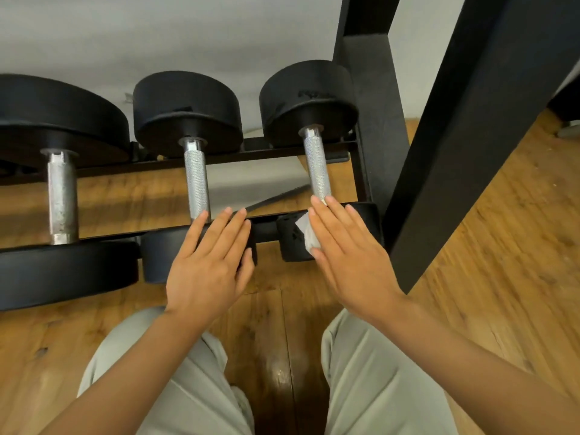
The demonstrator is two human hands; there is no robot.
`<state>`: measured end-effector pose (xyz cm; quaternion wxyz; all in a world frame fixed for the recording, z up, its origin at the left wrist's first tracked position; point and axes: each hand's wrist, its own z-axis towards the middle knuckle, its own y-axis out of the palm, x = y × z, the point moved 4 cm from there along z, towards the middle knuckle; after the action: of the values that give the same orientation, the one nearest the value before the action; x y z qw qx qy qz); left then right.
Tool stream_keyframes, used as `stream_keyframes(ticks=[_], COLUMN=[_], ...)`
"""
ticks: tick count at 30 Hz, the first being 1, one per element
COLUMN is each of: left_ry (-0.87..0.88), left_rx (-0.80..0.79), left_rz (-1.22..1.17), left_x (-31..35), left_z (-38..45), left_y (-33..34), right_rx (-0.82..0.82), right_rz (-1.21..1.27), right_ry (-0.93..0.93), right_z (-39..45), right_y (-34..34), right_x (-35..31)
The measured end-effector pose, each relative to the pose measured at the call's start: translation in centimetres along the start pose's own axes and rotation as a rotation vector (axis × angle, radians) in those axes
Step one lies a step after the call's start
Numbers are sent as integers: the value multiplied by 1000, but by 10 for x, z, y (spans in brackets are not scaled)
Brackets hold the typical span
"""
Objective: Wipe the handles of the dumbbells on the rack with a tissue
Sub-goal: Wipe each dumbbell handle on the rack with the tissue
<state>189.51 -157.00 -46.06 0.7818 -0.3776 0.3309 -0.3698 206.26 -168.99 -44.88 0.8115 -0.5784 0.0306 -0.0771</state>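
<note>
Three black dumbbells lie across a low black rack point(270, 154). The left one has a worn, dull steel handle point(62, 196). The middle handle point(197, 183) and the right handle point(317, 164) are bright and knurled. My left hand point(207, 262) lies flat with straight fingers over the near head of the middle dumbbell, its fingertips close to that handle's near end. My right hand point(348, 255) reaches with straight fingers to the near end of the right handle. Its thumb pins a white tissue point(306, 235) under the palm. Most of the tissue is hidden by the hand.
A thick black post point(455, 152) slants up just right of my right hand, and another black upright point(373, 105) stands behind the right dumbbell. The floor is wooden planks point(502, 246). A white wall is behind the rack. My knees in grey trousers point(376, 372) are below.
</note>
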Motion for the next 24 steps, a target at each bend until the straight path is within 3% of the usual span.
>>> stream_keyframes(ticks=[7, 12, 19, 24], left_ry=[-115, -143, -157, -172], left_rx=[19, 16, 1, 0], left_rz=[-31, -59, -88, -118], left_x=[-2, -3, -4, -4], left_z=[-1, -1, -1, 0], left_y=[-3, -3, -4, -5], right_rx=[-65, -141, -215, -77], right_rz=[-295, -346, -474, -193], right_ry=[-18, -132, -132, -27], right_z=[35, -2, 44, 6], right_y=[5, 0, 12, -3], right_x=[-31, -13, -47, -17])
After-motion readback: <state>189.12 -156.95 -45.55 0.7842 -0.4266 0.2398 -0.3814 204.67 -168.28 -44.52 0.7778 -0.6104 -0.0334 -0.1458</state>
